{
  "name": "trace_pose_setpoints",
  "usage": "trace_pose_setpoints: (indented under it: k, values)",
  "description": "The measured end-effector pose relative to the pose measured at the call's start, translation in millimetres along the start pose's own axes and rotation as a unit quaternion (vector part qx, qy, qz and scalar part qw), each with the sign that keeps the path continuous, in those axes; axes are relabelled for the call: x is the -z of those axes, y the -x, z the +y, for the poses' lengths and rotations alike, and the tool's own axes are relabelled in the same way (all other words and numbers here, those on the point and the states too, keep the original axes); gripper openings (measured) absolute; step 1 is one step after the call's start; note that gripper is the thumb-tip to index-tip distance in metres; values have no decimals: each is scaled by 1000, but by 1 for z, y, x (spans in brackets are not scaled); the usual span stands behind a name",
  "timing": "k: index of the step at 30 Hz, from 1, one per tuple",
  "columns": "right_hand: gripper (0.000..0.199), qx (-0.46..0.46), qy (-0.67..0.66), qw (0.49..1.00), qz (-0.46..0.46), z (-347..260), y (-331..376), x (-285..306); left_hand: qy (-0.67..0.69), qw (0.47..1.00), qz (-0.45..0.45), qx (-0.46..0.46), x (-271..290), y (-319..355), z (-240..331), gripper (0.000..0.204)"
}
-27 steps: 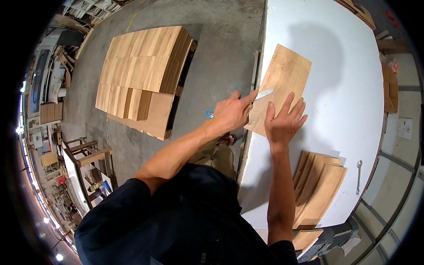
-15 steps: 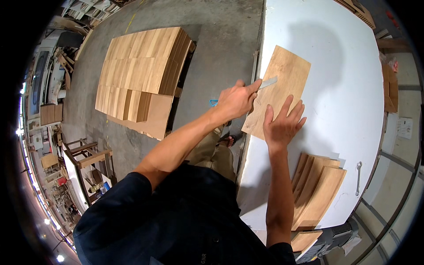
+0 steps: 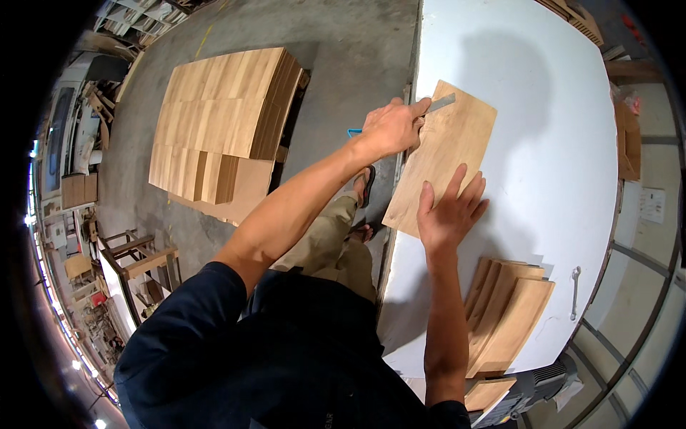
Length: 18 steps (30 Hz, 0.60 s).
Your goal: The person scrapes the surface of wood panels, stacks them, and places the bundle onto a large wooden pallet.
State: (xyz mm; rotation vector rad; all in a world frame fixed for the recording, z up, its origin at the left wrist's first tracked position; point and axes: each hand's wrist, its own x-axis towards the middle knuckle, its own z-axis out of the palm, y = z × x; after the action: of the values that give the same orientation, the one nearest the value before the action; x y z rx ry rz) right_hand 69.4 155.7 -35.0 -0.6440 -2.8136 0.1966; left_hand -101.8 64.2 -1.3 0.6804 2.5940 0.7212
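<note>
A rectangular wood-grain board (image 3: 450, 146) lies on the white tabletop, its lower left corner close to the table's left edge. My left hand (image 3: 391, 129) is closed around a flat grey metal file (image 3: 439, 104), whose blade crosses the board's upper left edge. A bit of blue, perhaps its handle, shows behind the hand. My right hand (image 3: 451, 218) rests with fingers spread on the lower right part of the board and past its edge.
Several similar boards (image 3: 511, 307) lie stacked at the table's near right, beside a metal wrench (image 3: 574, 293). On the floor to the left stands a large stack of boards (image 3: 214, 121) on a pallet. Shelves and machinery (image 3: 68, 129) line the far left.
My left hand and the file have moved farther up along the board's left edge. The right hand has shifted slightly down and left in view, still spread.
</note>
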Motion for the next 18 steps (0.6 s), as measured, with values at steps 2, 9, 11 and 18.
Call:
trace_pose_setpoints:
  k: [2,9,11,18]
  values:
    - [73,9,-4,1000,5,-1,1,1,-8,1000,-2,5,3,-4,1,44]
    - [74,26,-58,997,-43,-14,33,15,5,999,10,44,2,44,-14,44]
    - [74,29,-53,997,-43,-15,38,16,16,999,19,36,1,54,-18,45]
    - [74,29,-40,997,-53,-17,40,17,11,999,26,43,12,23,-22,44]
